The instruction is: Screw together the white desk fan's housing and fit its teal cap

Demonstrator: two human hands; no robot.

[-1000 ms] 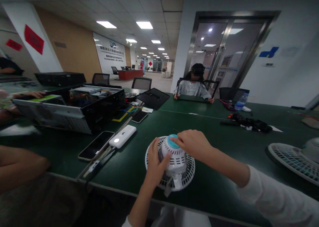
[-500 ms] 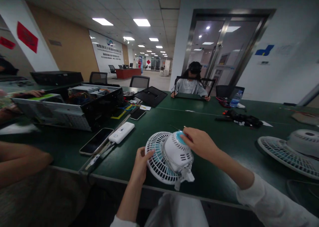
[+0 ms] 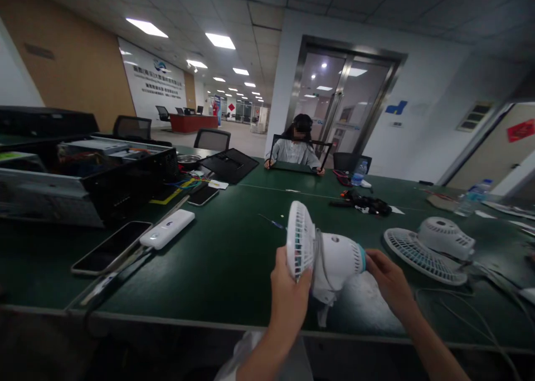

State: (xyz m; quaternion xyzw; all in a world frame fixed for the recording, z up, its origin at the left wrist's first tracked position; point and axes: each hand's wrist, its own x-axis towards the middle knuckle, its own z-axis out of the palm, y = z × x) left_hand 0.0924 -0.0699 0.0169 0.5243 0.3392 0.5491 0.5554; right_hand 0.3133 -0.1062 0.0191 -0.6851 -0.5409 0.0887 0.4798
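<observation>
A small white electric fan (image 3: 340, 258) with a light blue ring at its rear is held up near the table's front edge, its grille turned to the left. My left hand (image 3: 288, 286) grips the rim of the round grille from below. At the back end of the motor housing, my right hand (image 3: 387, 278) has its fingers drawn together on the blue end; the fingertips are partly hidden there. A grey cord lies against the housing behind the grille. Beyond the fan, a thin screwdriver (image 3: 276, 224) lies on the green table (image 3: 234, 258).
On the right lies a second fan's grille and housing (image 3: 445, 239) with loose cords. To the left are a white power bank (image 3: 167, 229), a phone (image 3: 111, 248) and an open computer case (image 3: 125, 191). Across the table a person (image 3: 295, 147) holds a black frame.
The fan has swung from lying grille-down to standing on edge, grille facing left. My right hand moved from its top to its right end. The view has turned right.
</observation>
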